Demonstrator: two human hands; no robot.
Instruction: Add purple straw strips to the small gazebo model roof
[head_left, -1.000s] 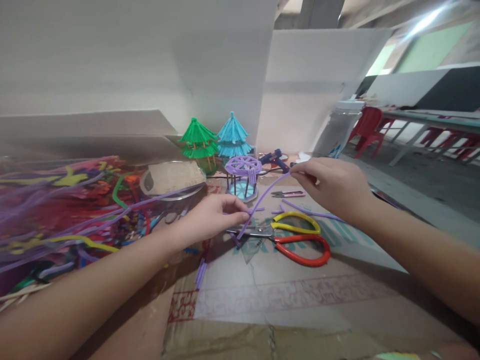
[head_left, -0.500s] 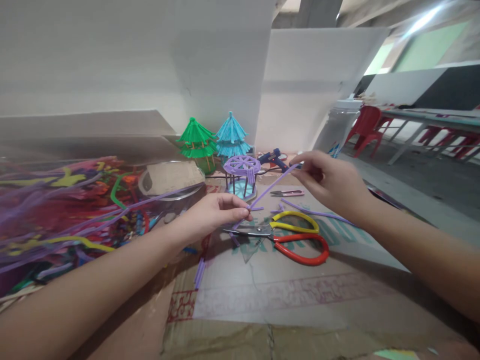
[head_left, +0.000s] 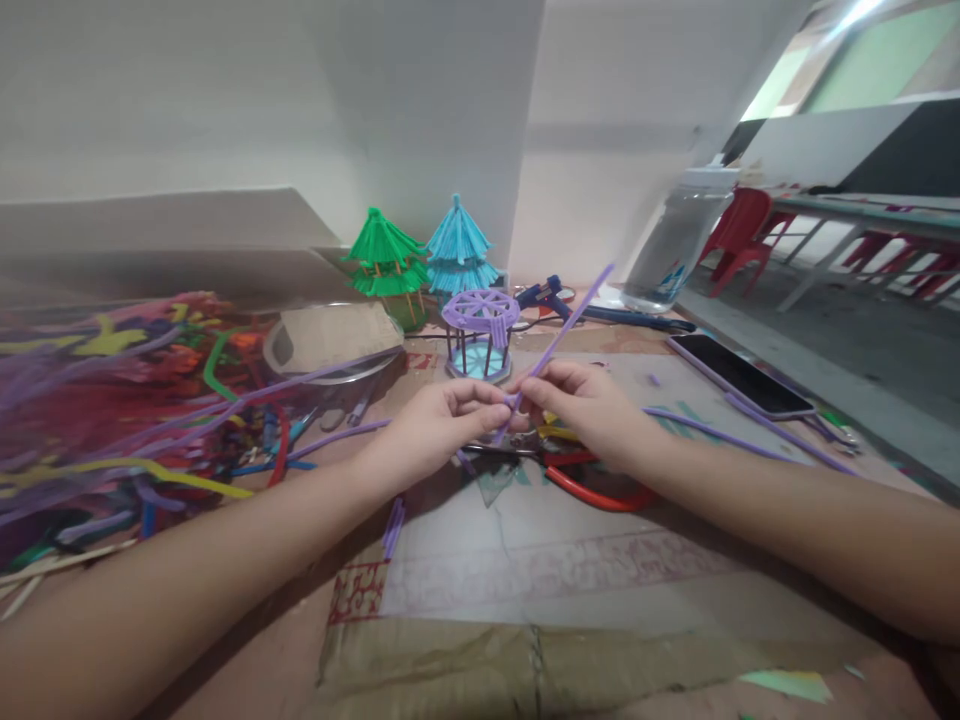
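Observation:
My left hand (head_left: 442, 425) and my right hand (head_left: 592, 412) meet in the middle, fingertips nearly touching. Both pinch a thin purple pipe cleaner (head_left: 576, 320), whose free end slants up to the right; its lower end shows below the fingers. Underneath lies a pair of scissors (head_left: 596, 492) with red and yellow handles, partly covered by my right hand. Just behind the hands stands a small purple wheel-topped model (head_left: 481, 310) on dark posts over a light blue base. Two little models, one with a green roof (head_left: 384, 245) and one with a blue roof (head_left: 457, 240), stand farther back.
Colourful pipe cleaners (head_left: 142, 400) heap up on the left, beside a tray with cardboard (head_left: 334, 340). A glue gun (head_left: 551, 295) lies at the back, near a clear plastic bottle (head_left: 679, 240). A phone (head_left: 739, 375) and loose purple pipe cleaners (head_left: 712, 432) lie on the right.
My right hand has let go of the pipe cleaner's far end and come down and left, gripping it lower beside my left hand. That end now points up free.

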